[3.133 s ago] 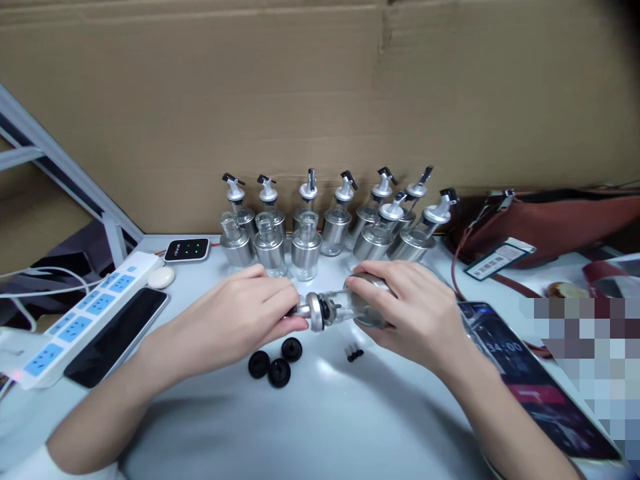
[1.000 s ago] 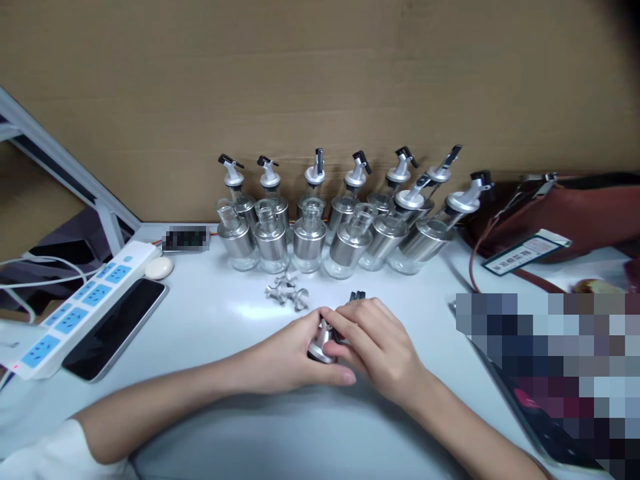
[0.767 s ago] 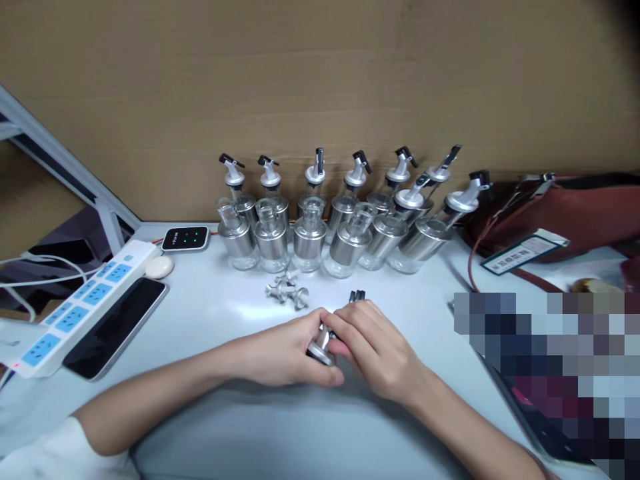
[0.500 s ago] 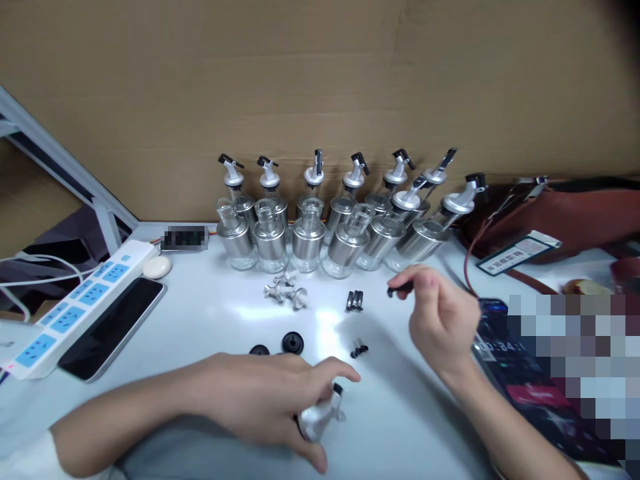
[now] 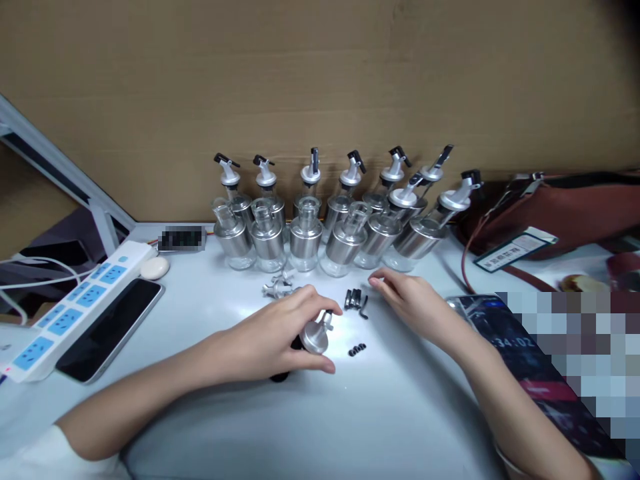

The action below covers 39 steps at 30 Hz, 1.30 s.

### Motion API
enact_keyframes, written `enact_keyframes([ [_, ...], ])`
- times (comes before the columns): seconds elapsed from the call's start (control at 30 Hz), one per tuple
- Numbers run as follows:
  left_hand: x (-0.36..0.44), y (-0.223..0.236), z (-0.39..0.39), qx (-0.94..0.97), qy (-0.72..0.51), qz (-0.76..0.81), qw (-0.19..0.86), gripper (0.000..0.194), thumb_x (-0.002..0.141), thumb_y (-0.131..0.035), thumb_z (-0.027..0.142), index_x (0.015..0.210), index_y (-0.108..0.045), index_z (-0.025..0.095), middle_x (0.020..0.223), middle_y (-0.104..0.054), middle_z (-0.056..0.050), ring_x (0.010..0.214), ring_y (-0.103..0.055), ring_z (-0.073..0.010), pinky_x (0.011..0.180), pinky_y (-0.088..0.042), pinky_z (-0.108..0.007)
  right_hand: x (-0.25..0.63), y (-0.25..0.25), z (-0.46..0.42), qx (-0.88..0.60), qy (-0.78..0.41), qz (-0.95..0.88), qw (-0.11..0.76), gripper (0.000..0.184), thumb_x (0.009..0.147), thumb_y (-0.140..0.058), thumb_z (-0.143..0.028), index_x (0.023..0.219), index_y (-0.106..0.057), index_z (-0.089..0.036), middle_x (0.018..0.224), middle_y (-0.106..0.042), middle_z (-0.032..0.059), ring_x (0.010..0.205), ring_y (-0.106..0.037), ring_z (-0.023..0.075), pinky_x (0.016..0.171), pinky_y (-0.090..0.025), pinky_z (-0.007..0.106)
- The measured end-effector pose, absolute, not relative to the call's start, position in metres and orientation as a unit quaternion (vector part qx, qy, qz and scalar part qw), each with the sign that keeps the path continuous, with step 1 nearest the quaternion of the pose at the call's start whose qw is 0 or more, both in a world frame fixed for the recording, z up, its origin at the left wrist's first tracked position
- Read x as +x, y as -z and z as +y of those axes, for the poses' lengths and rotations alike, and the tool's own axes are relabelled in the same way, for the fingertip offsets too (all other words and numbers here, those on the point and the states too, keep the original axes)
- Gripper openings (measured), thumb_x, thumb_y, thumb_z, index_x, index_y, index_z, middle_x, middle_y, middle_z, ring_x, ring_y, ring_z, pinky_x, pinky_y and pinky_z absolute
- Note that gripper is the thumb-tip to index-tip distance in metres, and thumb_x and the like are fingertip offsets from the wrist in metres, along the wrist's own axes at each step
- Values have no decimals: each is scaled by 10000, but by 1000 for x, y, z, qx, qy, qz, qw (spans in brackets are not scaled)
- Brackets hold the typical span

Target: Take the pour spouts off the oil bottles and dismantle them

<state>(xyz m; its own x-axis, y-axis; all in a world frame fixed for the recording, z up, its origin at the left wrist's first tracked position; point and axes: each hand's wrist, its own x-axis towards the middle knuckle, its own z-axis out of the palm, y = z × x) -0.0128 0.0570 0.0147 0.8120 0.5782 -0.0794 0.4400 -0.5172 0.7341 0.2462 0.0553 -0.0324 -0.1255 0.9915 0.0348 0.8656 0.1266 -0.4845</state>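
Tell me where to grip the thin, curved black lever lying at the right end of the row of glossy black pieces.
Probably best to pinch the lever across its slim middle, from above and the right. Its length runs away from the person, with the black pieces close on its left, while its right side faces the right hand.

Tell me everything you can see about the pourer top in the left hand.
The pourer top is silvery and metal-looking: a round, flared base narrowing to a slim spout with a dark tip and a small side lug. It is tilted, spout toward the picture's upper right. The left hand holds it between thumb and fingers; part of its base is hidden there.
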Motion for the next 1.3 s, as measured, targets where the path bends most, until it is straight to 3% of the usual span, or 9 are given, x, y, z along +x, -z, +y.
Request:
enact_keyframes([
  [0.13, -13, -11, 60, 852, -133, 314, 397, 411, 822, -653, 303, 1175, -453, 243, 1077, -521, -38, 934, -526, -175, 814, -435, -281, 244, 27, 52, -605, -205, -756, 144, 300, 907, -426, -335, 704, -604, -204, 648, -656, 30, 577, -588, 187, 525, -380, 269],
  [0.3, -11, -6, 64, 842, -152, 344, 388, 451, 777, -694, 290, 1165, -471, 234, 1029, -549, -18, 841, -532, -156, 771, -444, -286, 242, 33, 51, -584, -237, -767, 123, 236, 875, -460, -253, 753, -654, -196, 690, -673, 33, 597, -592, 183, 557, -401, 277],
  [0.53, -11, -8, 64, 830, -169, 352, 397, 447, 772, -699, 251, 1154, -469, 243, 1051, -581, -13, 893, -540, -166, 819, -440, -308, 236, 26, 51, -580, -231, -761, 178, 228, 897, -439, -260, 808, -636, -188, 777, -683, 52, 663, -601, 193, 613, -431, 302],
  [0.7, -8, 4, 65, 823, -246, 332, 389, 358, 748, -721, 214, 1014, -481, 219, 935, -578, 2, 809, -544, -149, 736, -451, -277, 212, 14, 39, -504, -388, -721, 274, 276, 920, -446, -381, 900, -646, -191, 890, -678, 53, 797, -603, 187, 696, -441, 285],
  [0.8, -5, 16, 65, 833, -319, 285, 350, 286, 792, -680, 235, 949, -442, 210, 938, -524, -18, 831, -529, -151, 724, -457, -273, 193, 18, 31, -436, -487, -689, 313, 281, 935, -436, -399, 997, -626, -201, 965, -641, 46, 898, -575, 174, 786, -422, 277],
  [1.0, -5, 24, 66, 904, -323, 217, 177, 148, 925, -493, 257, 941, -356, 203, 982, -498, -58, 868, -506, -166, 741, -456, -296, 175, 27, 26, -382, -629, -567, 369, 324, 882, -520, -495, 850, -589, -180, 720, -522, -18, 632, -466, 102, 596, -367, 233],
  [1.13, -7, 21, 70, 932, -290, 216, 29, 235, 948, -423, 397, 994, -367, 174, 984, -525, -90, 837, -491, -195, 713, -432, -323, 172, 27, 24, -398, -680, -478, 388, 378, 817, -586, -551, 870, -560, -178, 659, -490, -40, 577, -434, 86, 533, -324, 220],
  [1.3, -8, 18, 74, 946, -261, 192, 13, 226, 995, -283, 356, 997, -387, 155, 918, -564, -72, 789, -504, -176, 682, -417, -292, 168, 25, 22, -411, -690, -425, 418, 393, 797, -611, -549, 883, -545, -172, 586, -489, -51, 507, -382, 72, 489, -277, 221],
])
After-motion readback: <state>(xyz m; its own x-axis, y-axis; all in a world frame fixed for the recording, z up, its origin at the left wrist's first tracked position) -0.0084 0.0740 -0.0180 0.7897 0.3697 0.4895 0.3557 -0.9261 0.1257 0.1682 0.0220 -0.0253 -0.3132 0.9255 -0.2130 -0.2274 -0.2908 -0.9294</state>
